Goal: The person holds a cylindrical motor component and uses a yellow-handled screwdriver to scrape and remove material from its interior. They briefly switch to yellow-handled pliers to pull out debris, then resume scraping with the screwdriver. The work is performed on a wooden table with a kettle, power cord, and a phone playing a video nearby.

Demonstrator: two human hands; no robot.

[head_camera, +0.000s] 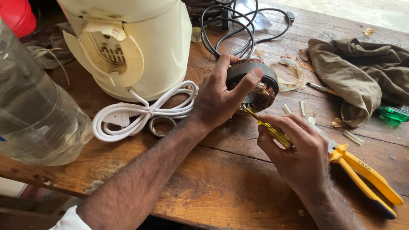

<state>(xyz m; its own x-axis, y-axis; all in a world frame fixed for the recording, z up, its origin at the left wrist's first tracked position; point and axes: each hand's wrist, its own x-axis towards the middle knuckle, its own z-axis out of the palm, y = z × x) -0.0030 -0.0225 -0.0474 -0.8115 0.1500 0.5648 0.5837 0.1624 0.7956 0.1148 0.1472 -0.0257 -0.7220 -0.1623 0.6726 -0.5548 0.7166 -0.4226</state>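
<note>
Head view, stator: the round motor stator (255, 84) sat tilted on the wooden workbench (219, 177), just in front of the cream appliance body (135, 42), copper windings showing at its open face.
Head view, handling: it looked heavy and rigid for its size, a steel ring that should not flex; the windings looked like the fragile part, easy to nick. The dark outer rim seemed the safe place to hold.
Head view, left hand: the left hand (218, 101) was cupped over the stator's rim, thumb laid across the top, fingers curled round the near side, gripping it steady.
Head view, right hand: the right hand (300, 151) was clenched round the yellow screwdriver (271, 129), fingers folded tight on the handle, the tip angled up into the windings at the stator's lower edge.
Head view, around: yellow-handled pliers (365, 175) lay just beside the right wrist; a coiled white cord (141, 112) lay left of the left hand; an olive rag (367, 75) and a green-handled tool (394, 113) lay well off to the right; black cable (236, 25) looped behind.
</note>
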